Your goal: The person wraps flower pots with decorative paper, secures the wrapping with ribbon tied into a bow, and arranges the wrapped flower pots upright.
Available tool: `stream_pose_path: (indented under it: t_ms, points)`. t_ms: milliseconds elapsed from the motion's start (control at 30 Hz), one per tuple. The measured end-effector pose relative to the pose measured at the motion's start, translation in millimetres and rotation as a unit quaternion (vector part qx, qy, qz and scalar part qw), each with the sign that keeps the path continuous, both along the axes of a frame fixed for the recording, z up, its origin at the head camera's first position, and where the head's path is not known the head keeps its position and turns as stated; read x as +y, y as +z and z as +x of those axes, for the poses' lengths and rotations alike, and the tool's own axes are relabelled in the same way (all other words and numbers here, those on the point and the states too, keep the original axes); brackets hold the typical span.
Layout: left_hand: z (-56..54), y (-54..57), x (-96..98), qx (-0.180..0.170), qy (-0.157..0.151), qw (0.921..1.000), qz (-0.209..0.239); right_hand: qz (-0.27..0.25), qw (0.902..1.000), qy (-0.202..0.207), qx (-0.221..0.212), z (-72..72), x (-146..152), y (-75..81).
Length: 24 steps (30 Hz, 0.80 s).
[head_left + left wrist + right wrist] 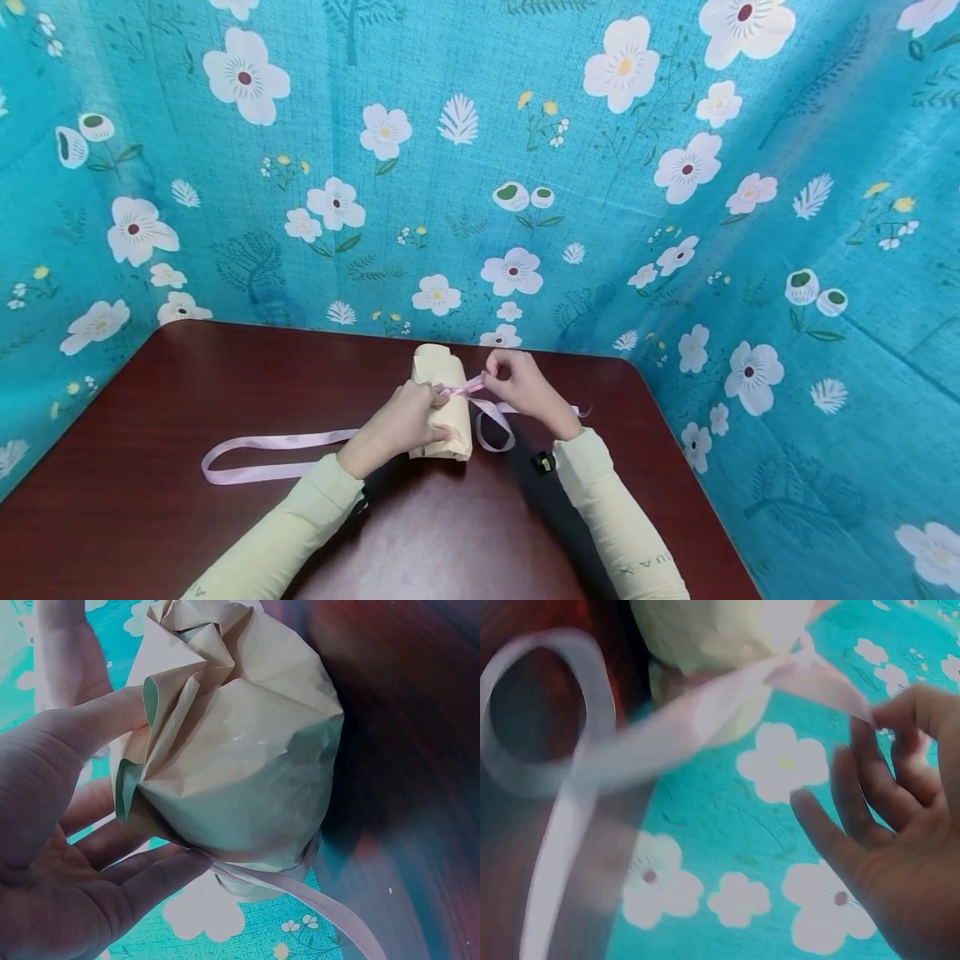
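A paper-wrapped package (435, 364), pale tan and cylindrical, lies on the table with its end creased and folded. My left hand (396, 423) holds it from the left side; in the left wrist view the thumb is at the folded paper (240, 735) and the fingers lie along the lower side. A pink ribbon (300, 439) runs across the package. To the package's right, my right hand (522, 387) pinches the ribbon (821, 679) between thumb and index finger, stretching a short length up from the package. The other fingers are spread in the right wrist view.
The dark red-brown table (292, 375) has rounded back corners. Behind and beside it hangs a turquoise floral cloth (450, 208). One ribbon loop lies on the table at left; another curls right of the package, with a loose tail beyond the right hand.
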<state>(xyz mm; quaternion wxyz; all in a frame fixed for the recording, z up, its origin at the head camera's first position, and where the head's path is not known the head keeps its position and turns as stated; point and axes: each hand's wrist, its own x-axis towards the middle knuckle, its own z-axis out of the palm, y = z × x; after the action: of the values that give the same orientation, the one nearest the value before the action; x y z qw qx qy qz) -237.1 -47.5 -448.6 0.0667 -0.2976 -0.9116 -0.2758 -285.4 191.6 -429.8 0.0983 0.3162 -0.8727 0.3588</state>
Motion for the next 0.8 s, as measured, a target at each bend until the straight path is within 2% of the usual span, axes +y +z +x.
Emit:
stream_pose_path:
  t_ms: [100,200,333,433,533,600,667,733,800]
  points:
    - [-1.0,0.1,-0.7,-0.003,0.006,1.0,0.001,-0.013,0.9997,-0.018,0.005,2.5,3.8,9.6]
    - [-2.6,0.3,-0.6,-0.003,0.008,1.0,0.001,0.016,0.999,-0.031,-0.027,4.3,4.3,12.9]
    - [-3.7,1.9,0.0,-0.012,0.009,0.9999,-0.006,0.097,0.9905,-0.058,-0.077,-1.4,-2.6,-1.1]
    - [-3.3,2.1,0.6,-0.023,0.007,0.9997,-0.011,0.11,0.9874,-0.07,-0.09,-9.4,-10.6,-17.1]
    - [-2.6,2.3,1.6,-0.024,0.0,0.9997,-0.007,0.061,0.9926,-0.084,-0.062,-13.7,-15.9,-21.9]
    - [-2.3,2.3,2.3,-0.018,-0.003,0.9998,-0.005,0.014,0.9942,-0.1,-0.036,-14.2,-15.5,-17.1]
    - [-2.0,1.9,2.6,-0.016,-0.003,0.9999,-0.002,-0.036,0.9927,-0.112,-0.026,-9.2,-13.5,-4.7]
    - [-1.5,0.5,2.3,-0.011,-0.004,0.9999,0.0,-0.077,0.9896,-0.114,-0.043,-6.0,-9.1,4.5]
    - [-0.4,-1.6,1.7,-0.012,-0.003,0.9999,-0.001,-0.125,0.9839,-0.091,-0.089,-1.4,-5.7,10.4]
